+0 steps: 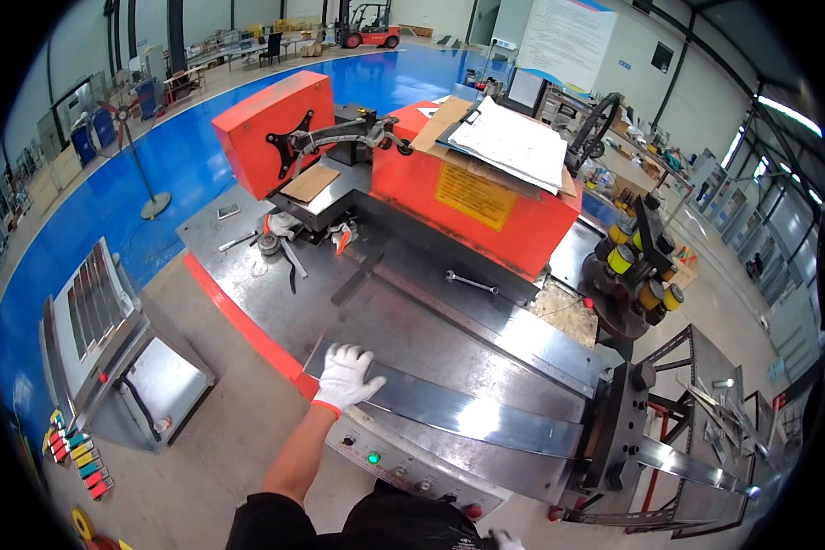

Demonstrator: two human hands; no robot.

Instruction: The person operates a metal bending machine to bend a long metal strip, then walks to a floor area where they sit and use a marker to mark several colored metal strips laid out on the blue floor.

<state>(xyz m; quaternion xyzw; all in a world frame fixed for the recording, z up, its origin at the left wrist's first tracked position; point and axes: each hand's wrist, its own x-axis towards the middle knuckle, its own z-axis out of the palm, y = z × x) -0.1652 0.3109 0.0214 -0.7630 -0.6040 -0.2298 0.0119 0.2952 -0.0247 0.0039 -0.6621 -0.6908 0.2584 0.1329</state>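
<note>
My left hand (346, 377), in a white work glove with an orange cuff, rests palm down on the left end of a long shiny metal strip (467, 412). Its fingers are spread and the thumb points off to the right. The strip lies across the steel machine table (399, 325) and runs right into a dark press head (619, 426); a metal length (692, 466) shows beyond it. Only a sliver of my right hand (504, 540), also white-gloved, appears at the lower edge, its fingers mostly cut off.
A control panel (399, 469) with a lit green button lines the table's front. A wrench (472, 282) and measuring tools (270, 246) lie on the table. Behind stands the red machine body (467, 202) bearing papers (511, 142). A metal cart (133, 367) is left, a rack (710, 431) right.
</note>
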